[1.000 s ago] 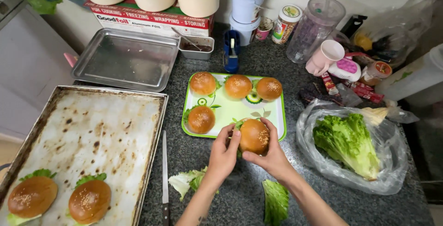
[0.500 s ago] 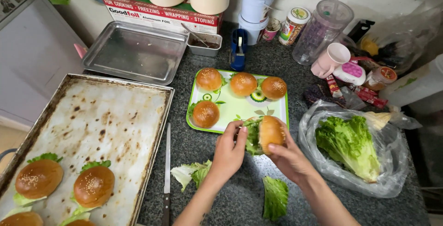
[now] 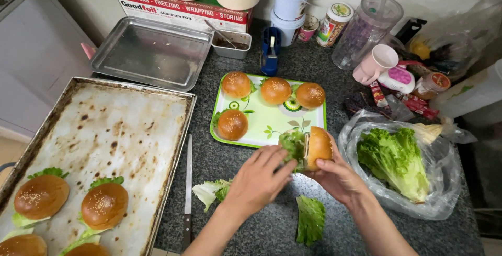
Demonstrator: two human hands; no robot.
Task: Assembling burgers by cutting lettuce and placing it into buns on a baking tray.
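Note:
A sesame bun [image 3: 318, 147] stands on its edge over the near right corner of a green and white tray [image 3: 261, 130]. My right hand [image 3: 337, 178] grips the bun from below and behind. My left hand [image 3: 259, 178] presses a lettuce leaf [image 3: 293, 146] against the bun's open side. Several whole buns [image 3: 275, 90] lie on the tray. Beside my left wrist lies a pale lettuce scrap [image 3: 210, 191]. A darker green leaf [image 3: 310, 218] rests on the counter between my forearms.
A large worn baking sheet [image 3: 104, 135] at the left holds several buns with lettuce [image 3: 104, 205]. A knife [image 3: 187, 183] lies along its right edge. A head of lettuce [image 3: 397, 159] sits in a clear bag at the right. A steel pan [image 3: 151, 53], jars and cups line the back.
The bun has been lifted off the tray corner and tipped onto its edge. My left hand has moved onto the lettuce leaf at the bun's open side.

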